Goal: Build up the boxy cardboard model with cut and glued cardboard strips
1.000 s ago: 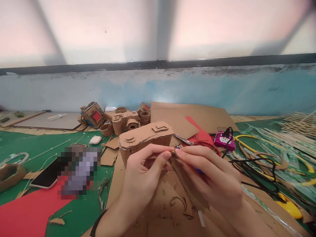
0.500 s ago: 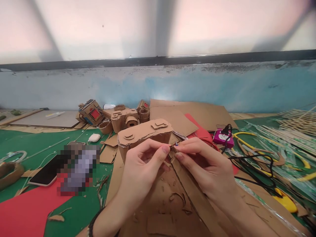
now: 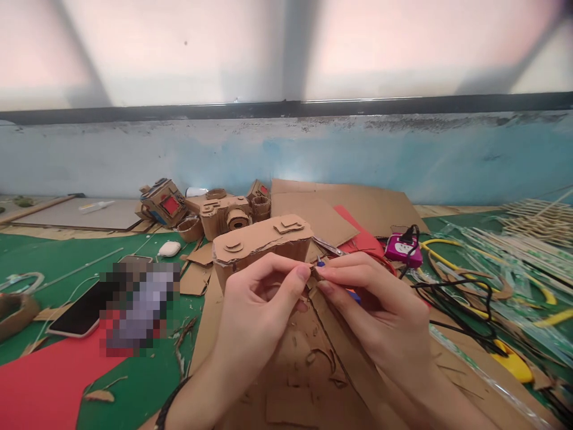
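Thumb and index finger of my left hand (image 3: 257, 313) pinch one side of a small cardboard piece (image 3: 314, 276). From the other side, my right hand (image 3: 380, 313) pinches it too, and the fingertips of both hands nearly meet. Just beyond the hands stands a cardboard camera body (image 3: 264, 236) with raised bits on its top. A pointed blue tip (image 3: 320, 262) shows behind my right fingers; the rest of that object is mostly hidden. Under the hands lies a large cardboard sheet (image 3: 286, 346) with scraps on it.
Finished-looking cardboard cameras (image 3: 226, 215) stand at the back, beside scissors (image 3: 329, 246). A phone (image 3: 83, 307) and red sheet (image 3: 40, 382) lie left. To the right are a purple power adapter (image 3: 403, 249), black cable (image 3: 465, 310), a yellow-handled tool (image 3: 514, 361) and sticks (image 3: 541, 221).
Both hands keep their pinch on the small cardboard piece, with the right fingers slightly shifted. More of the blue object shows behind the right hand. The view has moved a little.
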{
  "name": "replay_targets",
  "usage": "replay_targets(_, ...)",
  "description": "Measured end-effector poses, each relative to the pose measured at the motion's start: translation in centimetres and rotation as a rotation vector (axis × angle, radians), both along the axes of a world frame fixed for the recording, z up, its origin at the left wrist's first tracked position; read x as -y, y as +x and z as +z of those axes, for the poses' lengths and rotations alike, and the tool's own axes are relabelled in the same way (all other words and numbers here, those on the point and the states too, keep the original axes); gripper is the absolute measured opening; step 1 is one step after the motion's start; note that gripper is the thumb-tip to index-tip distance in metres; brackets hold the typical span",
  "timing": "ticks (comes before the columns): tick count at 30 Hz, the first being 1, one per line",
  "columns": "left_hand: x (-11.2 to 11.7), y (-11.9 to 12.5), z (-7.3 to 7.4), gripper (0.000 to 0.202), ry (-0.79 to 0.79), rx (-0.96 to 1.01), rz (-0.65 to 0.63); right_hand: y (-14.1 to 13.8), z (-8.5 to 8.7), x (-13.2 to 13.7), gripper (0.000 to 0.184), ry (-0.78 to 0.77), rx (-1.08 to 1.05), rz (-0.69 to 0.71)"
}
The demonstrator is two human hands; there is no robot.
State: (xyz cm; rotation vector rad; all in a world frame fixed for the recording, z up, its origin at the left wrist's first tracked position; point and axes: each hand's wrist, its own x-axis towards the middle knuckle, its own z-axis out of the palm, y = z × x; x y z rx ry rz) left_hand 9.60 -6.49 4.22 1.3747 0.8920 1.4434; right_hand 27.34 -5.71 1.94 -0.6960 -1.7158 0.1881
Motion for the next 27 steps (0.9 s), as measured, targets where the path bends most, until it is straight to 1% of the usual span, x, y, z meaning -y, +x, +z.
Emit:
replay_targets(7, 0.2, 0.0, 0.2, 0.007, 0.004, 0.005, 0.005, -0.1, -0.5, 0.4, 0.033, 0.162, 0.062, -0.088)
replay_targets(11, 0.2, 0.1, 0.2, 0.003, 0.008, 0.018, -0.006, -0.2, -0.5, 0.6, 0.035, 0.246, 0.095, -0.140)
replay_targets(15, 0.2, 0.1, 0.2, 0.004, -0.006, 0.014, -0.018, -0.3, -0.2, 0.8, 0.037, 0.285, 0.125, -0.171)
replay_targets(21, 0.2, 0.1, 0.2, 0.004, -0.006, 0.031, -0.019, -0.2, 0.0, 0.9, 0.035, 0.314, 0.176, -0.156)
replay_targets(27, 0.3, 0.2, 0.0, 0.006, 0.015, 0.032, -0.045, 0.1, 0.2, 1.1, 0.041, 0.319, 0.192, -0.172)
